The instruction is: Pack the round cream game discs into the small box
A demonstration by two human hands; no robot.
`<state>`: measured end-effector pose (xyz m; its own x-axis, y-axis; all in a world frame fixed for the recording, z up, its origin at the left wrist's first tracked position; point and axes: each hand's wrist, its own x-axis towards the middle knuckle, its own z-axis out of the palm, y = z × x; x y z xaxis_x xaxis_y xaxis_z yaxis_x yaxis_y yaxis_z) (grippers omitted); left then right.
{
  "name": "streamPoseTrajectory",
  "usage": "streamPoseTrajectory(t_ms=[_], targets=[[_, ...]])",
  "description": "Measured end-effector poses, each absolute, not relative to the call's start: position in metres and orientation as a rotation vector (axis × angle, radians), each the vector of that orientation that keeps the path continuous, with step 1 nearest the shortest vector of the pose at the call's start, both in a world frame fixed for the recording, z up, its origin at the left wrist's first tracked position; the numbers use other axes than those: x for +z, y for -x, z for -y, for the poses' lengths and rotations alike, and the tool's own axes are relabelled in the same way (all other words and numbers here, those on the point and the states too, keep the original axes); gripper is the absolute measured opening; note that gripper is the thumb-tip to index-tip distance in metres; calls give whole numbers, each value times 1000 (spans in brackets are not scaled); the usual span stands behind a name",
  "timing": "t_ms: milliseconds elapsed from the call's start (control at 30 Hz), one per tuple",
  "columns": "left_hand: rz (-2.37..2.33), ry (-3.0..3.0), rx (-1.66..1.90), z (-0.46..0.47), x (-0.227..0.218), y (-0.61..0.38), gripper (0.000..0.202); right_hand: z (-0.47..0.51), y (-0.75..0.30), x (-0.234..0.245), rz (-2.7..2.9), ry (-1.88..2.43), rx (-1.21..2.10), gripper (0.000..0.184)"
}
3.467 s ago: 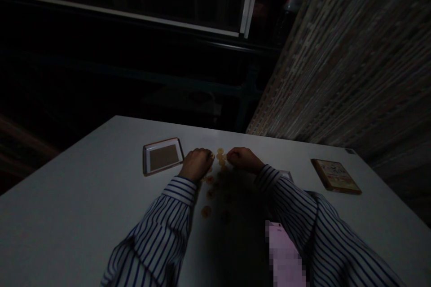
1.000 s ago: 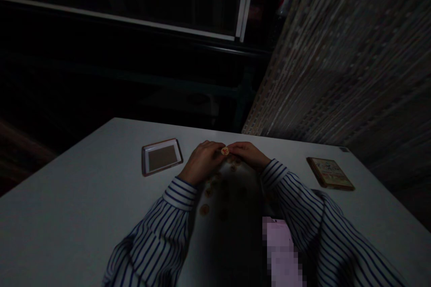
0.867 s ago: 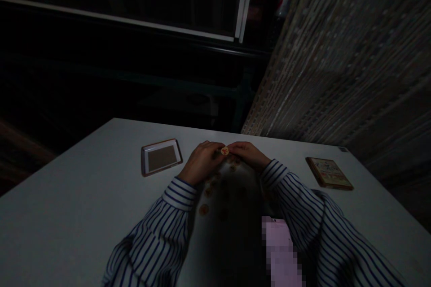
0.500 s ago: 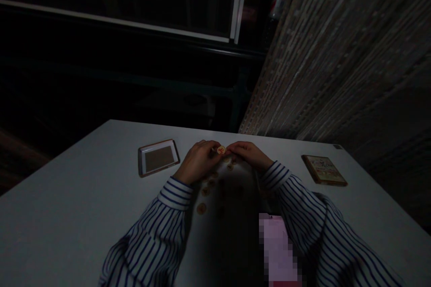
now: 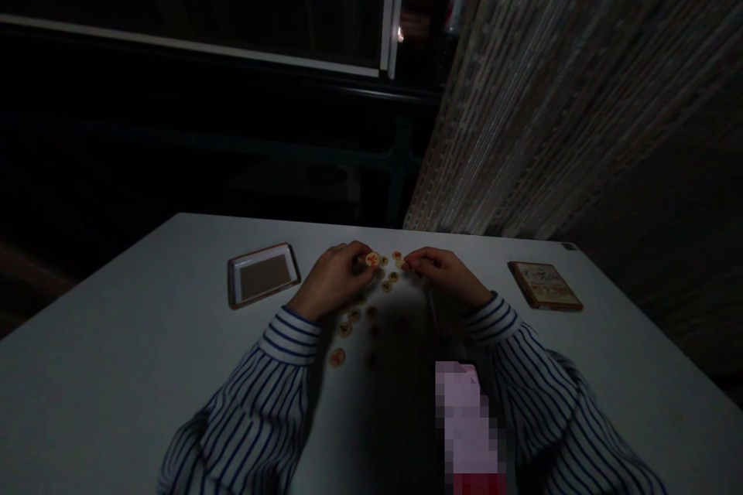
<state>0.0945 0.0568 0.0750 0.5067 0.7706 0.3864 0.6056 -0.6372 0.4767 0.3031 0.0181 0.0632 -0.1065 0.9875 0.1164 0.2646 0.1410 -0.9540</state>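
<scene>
The scene is dim. Several small round wooden discs with red marks lie on a white table. My left hand is curled, its fingertips pinching one disc at the top of the cluster. My right hand rests a little to the right, fingers bent and pinched at the table near another disc; whether it holds one is unclear. More discs trail toward me between my striped sleeves.
An open shallow box with a brown inside lies left of my hands. A flat printed box lid lies to the right. A brick wall rises on the right; a dark window frame is behind.
My hands were joined on one disc a second ago. Now they have drawn apart, the left keeping the disc, and more discs show between them. The view has shifted slightly right.
</scene>
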Motion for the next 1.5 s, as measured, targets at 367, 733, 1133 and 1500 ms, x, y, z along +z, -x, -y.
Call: streamPoseTrajectory(t_ms=[367,733,1133,1500], targets=[[-1119,-2597,785,-43,79,-107,26,-6,-312,50,1750,1340,869,25],[-1000,-2686,669,-32,81,-120,21,3,-316,57,1933,1377,696,23],[-893,-2586,687,-13,75,-140,24,8,-323,54,1908,1279,716,21],[-896,-1822,871,-3,55,-159,29,13,-335,50,1859,1256,837,21]])
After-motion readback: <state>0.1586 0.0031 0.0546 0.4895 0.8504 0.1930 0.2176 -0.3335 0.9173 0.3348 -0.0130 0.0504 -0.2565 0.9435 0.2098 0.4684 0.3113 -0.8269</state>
